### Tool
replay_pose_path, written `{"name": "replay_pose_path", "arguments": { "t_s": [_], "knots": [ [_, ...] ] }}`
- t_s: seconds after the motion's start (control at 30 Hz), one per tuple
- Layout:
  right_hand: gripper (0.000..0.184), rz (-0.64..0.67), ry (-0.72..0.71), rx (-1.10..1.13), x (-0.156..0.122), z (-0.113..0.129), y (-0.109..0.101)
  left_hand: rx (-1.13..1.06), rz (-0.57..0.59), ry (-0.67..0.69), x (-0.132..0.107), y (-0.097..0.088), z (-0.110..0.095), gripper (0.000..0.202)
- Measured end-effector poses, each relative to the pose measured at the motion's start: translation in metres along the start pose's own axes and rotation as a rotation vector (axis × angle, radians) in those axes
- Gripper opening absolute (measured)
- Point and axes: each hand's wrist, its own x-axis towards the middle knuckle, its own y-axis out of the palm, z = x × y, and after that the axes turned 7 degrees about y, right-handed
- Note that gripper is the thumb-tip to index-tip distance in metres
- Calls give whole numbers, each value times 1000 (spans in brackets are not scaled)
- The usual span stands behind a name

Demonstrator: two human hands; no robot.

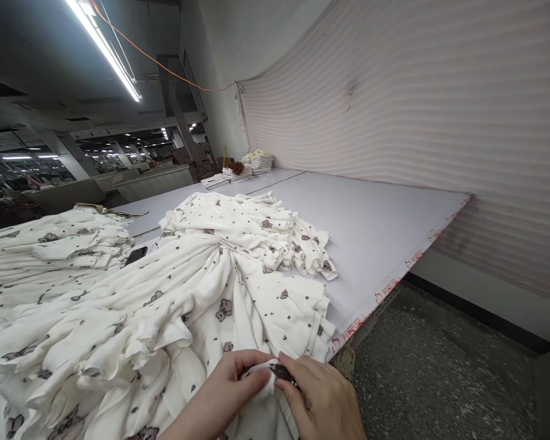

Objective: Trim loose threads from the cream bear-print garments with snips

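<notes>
A big heap of white printed garments with small grey and pink motifs lies on the white table. At the bottom of the view my left hand pinches a fold of the white fabric near the table's front edge. My right hand is closed on a small dark tool pressed against that same fold; what the tool is I cannot make out. The two hands touch at the fabric.
More of the same garments are piled at the left, with a dark phone between the piles. Folded stacks sit at the far end. A striped sheet hangs on the right wall; grey floor lies beside the table.
</notes>
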Motion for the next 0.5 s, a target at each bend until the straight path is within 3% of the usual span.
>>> {"name": "replay_pose_path", "arguments": {
  "t_s": [0.2, 0.33, 0.5],
  "knots": [
    [22, 4, 220, 359, 1, -7, 4, -139, 6, -32, 0, -2, 2, 30],
    [25, 2, 207, 414, 1, -8, 6, -166, 19, -37, 1, -4, 5, 34],
    [24, 38, 215, 397, 2, -7, 5, -32, -18, 11, -3, -3, 7, 36]
  ]
}}
